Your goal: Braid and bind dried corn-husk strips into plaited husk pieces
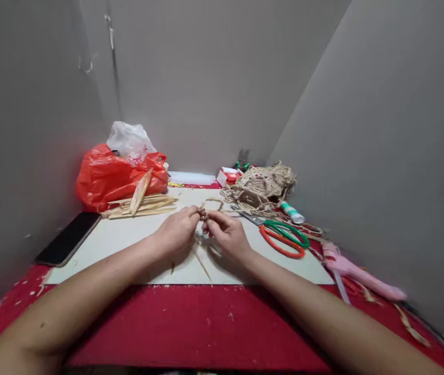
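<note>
Over the middle of a white board [120, 250], my left hand [178, 229] and my right hand [227, 232] meet with fingertips almost touching. Both are closed in a pinch on a thin brown twine [213, 200], which bends into a small loop just beyond the fingers. The exact spot each hand grips is partly hidden by the fingers. Below the hands, a narrow straw-coloured strip [203, 264] points toward me. Scissors [265, 225] with green and orange handles lie to the right of my right hand.
Pale dried strips [147, 204] lie at left before a red plastic bag [102, 179]. A phone [69, 239] rests at the board's left edge. Back right are a twine heap [266, 182] and a green-white tube [292, 212]. A pink glue gun [366, 278] lies right. Grey walls enclose the table.
</note>
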Motion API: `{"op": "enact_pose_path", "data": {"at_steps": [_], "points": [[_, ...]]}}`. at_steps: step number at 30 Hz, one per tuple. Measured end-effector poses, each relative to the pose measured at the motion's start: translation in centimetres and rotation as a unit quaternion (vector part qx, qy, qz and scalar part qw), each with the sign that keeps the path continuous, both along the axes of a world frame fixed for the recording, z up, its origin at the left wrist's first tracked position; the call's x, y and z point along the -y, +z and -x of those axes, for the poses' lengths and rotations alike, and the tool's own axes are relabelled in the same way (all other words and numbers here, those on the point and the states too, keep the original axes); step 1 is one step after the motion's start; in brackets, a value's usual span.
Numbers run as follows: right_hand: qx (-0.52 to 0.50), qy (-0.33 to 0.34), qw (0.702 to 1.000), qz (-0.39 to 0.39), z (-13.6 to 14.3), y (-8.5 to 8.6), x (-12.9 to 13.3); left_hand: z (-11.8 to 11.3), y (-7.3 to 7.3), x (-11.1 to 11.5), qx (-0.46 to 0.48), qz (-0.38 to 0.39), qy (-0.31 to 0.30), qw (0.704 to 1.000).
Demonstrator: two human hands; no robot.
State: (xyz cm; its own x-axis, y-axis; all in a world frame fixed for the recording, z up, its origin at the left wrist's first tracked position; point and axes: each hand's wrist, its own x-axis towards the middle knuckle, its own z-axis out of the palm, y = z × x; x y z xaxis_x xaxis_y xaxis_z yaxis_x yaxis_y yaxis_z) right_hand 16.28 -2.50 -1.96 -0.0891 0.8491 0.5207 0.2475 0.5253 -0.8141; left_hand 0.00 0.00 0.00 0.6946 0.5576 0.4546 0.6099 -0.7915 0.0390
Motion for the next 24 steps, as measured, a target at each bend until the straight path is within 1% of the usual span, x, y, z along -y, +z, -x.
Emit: {"op": "enact_pose_path", "data": {"at_steps": [4, 7, 9, 10, 12, 15, 18, 21, 24], "points": [[-0.052, 0.012, 0.997, 0.049, 0.2, 0.0, -0.2, 0.0, -0.2, 0.2, -0.023, -0.005, 0.001, 1.000], [-0.108, 0.041, 0.990, 0.087, 0.4, -0.5, -0.1, 0.0, 0.0, 0.7, -0.043, 0.018, 0.005, 0.999], [-0.150, 0.041, 0.981, 0.114, 0.5, -1.1, -0.2, 0.0, 0.2, 0.8, -0.038, 0.060, -0.005, 0.997], [-0.172, 0.034, 0.977, 0.124, 0.5, -1.3, -0.4, 0.0, 0.2, 0.8, -0.030, 0.080, -0.022, 0.996], [-0.194, 0.036, 0.970, 0.145, 0.5, -1.7, -0.6, 0.0, 0.3, 0.7, -0.011, 0.127, -0.029, 0.991], [-0.204, 0.051, 0.962, 0.175, 0.4, -1.4, -0.5, 0.0, 0.5, 0.8, 0.038, 0.172, -0.041, 0.983], [-0.216, 0.074, 0.952, 0.202, 0.1, -0.8, -0.4, 0.0, 0.5, 0.9, 0.087, 0.198, -0.072, 0.974], [-0.225, 0.110, 0.936, 0.246, -0.4, -0.5, -0.5, 0.1, 0.5, 0.8, 0.069, 0.170, -0.116, 0.976], [-0.225, 0.138, 0.921, 0.285, -1.1, -0.4, -0.6, 0.1, 0.5, 1.0, 0.087, 0.180, -0.157, 0.967]]}}
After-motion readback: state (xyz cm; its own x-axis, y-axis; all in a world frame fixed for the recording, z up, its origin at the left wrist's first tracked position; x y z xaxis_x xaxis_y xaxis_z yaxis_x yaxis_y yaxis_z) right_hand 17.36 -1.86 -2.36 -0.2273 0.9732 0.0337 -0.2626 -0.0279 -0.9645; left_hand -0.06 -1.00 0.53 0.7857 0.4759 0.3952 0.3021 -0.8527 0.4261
